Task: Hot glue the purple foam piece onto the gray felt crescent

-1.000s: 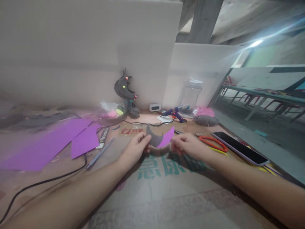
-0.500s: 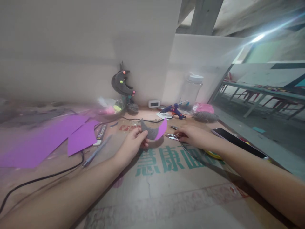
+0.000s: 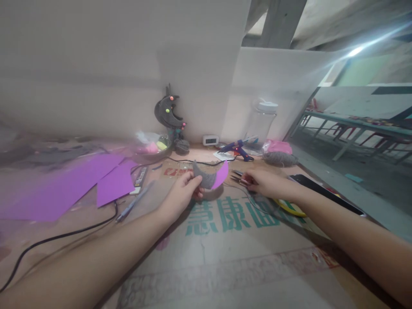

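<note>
My left hand (image 3: pixel 185 193) pinches a crescent-shaped piece (image 3: pixel 209 178) between thumb and fingers, held above the table. Grey yarn is wrapped round most of the crescent; its right tip is bare purple. To the right, my right hand (image 3: pixel 262 182) is low over the table with its fingers closed round a metal tool that looks like scissors (image 3: pixel 238 179), the narrow points toward the left. The fingers cover its handles. A second metal point (image 3: pixel 236 172) shows just behind it. A thin grey yarn strand (image 3: pixel 249 197) curves below this hand.
Purple sheets (image 3: pixel 64 184), a pen (image 3: pixel 133 204) and a black cable (image 3: pixel 61 231) lie left. Behind are a grey crescent ornament (image 3: pixel 165 111), a small clock (image 3: pixel 210 140), a glue gun (image 3: pixel 236 150), a jar (image 3: pixel 264 120) and grey yarn (image 3: pixel 281 159). A phone (image 3: pixel 325 193) and yellow ring (image 3: pixel 291 208) lie right.
The metal points by my right hand have shifted and turned, and their bright glint is gone. My left hand holds the crescent much as before. The whole view has shifted slightly.
</note>
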`<state>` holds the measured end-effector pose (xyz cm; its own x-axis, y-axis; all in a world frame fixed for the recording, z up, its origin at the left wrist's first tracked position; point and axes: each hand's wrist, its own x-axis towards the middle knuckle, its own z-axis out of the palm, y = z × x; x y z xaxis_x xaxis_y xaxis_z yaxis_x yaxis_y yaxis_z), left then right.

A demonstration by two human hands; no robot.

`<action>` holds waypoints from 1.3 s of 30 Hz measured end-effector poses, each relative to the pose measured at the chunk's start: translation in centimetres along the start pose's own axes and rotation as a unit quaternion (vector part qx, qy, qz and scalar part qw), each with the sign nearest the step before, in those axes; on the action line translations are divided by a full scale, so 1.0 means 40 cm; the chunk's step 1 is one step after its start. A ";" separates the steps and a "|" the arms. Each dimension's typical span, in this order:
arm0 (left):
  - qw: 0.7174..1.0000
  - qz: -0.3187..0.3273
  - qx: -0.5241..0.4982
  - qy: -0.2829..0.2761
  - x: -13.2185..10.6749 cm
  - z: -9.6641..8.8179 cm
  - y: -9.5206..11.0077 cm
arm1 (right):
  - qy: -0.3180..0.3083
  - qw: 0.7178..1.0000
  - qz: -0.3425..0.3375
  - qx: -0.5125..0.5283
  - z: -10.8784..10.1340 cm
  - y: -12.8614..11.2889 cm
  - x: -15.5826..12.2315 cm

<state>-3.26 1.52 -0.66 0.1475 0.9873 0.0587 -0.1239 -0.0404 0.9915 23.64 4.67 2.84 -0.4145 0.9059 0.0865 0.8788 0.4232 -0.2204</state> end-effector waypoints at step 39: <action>0.998 -0.009 0.059 -0.016 -0.003 0.000 0.014 | 0.216 0.928 -0.276 -0.127 0.080 -0.151 -0.091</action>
<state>-3.33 1.39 -0.10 0.1802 0.9827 0.0427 -0.0045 -0.0425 0.9991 19.07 -1.23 0.75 -0.7326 0.4490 0.5116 0.6116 0.7640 0.2053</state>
